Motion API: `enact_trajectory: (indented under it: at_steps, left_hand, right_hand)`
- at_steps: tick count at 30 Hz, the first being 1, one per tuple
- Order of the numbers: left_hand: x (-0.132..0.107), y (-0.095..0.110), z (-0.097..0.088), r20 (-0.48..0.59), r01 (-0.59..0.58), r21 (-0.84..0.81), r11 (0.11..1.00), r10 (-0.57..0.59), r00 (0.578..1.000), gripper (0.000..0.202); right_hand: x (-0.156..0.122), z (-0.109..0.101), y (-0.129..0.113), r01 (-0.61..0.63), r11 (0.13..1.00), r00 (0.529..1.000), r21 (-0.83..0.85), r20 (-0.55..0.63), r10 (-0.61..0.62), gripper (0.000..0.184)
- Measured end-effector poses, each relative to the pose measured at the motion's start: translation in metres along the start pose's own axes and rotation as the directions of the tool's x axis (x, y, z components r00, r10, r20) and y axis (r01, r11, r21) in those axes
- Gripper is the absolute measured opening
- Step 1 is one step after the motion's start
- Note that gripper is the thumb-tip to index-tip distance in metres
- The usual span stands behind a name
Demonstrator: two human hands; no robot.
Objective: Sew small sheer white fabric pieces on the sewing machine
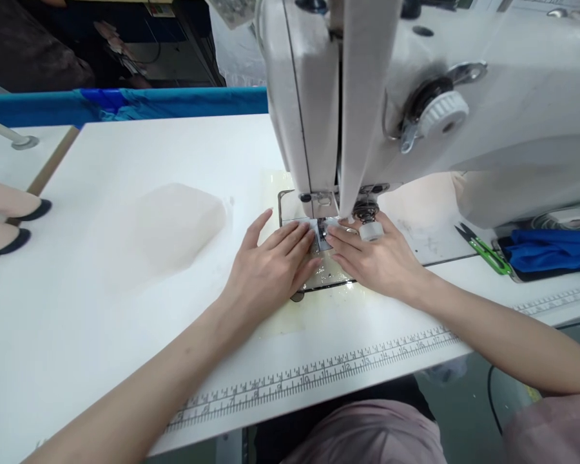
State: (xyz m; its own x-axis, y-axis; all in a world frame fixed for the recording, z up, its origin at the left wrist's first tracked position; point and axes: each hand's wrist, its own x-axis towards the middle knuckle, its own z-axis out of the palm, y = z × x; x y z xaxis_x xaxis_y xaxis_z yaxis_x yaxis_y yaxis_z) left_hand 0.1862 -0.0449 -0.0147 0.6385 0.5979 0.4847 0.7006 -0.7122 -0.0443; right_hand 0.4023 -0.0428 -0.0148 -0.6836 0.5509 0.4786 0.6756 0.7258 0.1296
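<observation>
A white sewing machine (314,116) stands over the table, its presser foot (322,229) low between my two hands. My left hand (275,261) lies flat left of the foot, thumb spread away and fingertips on the metal needle plate (328,278). On the other side, my right hand (374,258) rests with its fingers stretched toward the foot, partly behind a thumbscrew (370,231). Any material beneath the fingertips is too hidden to make out. A sheer beige patch (174,225), perhaps thin fabric, lies left of my left hand.
Green-handled thread snips (486,250) lie at right beside blue cloth (555,250) on a dark flat object. A printed ruler strip (319,377) runs along the table's front. Two beige pieces with black ends (14,222) are at left. Blue fabric (188,103) borders the far edge.
</observation>
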Motion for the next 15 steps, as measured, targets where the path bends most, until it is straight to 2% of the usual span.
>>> enact_trajectory:
  at_steps: [6, 10, 12, 13, 14, 15]
  left_hand:
    - [-0.002, -0.001, 0.004, 0.018, 0.058, -0.048, 0.997, -0.057, 0.998, 0.035]
    - [-0.001, -0.001, 0.003, 0.03, 0.082, -0.019, 0.996, -0.081, 0.996, 0.037]
    - [0.0, 0.002, -0.001, 0.04, 0.086, 0.058, 0.995, -0.088, 0.995, 0.035]
    - [0.0, 0.004, -0.003, 0.042, 0.091, 0.114, 0.989, -0.096, 0.994, 0.033]
    - [-0.001, 0.008, -0.007, 0.043, 0.093, 0.163, 0.982, -0.102, 0.994, 0.031]
    - [-0.002, 0.012, -0.01, 0.049, 0.089, 0.185, 0.979, -0.1, 0.994, 0.029]
  right_hand:
    - [-0.001, -0.003, 0.002, 0.007, 1.0, 1.0, -0.013, -0.005, -0.007, 0.028]
    - [-0.002, -0.005, 0.003, 0.017, 1.0, 0.999, -0.005, -0.038, -0.017, 0.025]
    - [-0.001, -0.009, 0.002, -0.01, 0.996, 0.999, 0.09, -0.049, 0.014, 0.023]
    - [0.0, -0.014, 0.001, -0.026, 0.981, 0.998, 0.191, -0.05, 0.036, 0.022]
    - [0.001, -0.02, -0.001, -0.038, 0.944, 0.998, 0.327, -0.037, 0.053, 0.021]
    - [0.002, -0.028, -0.004, -0.05, 0.872, 0.998, 0.488, -0.013, 0.065, 0.02]
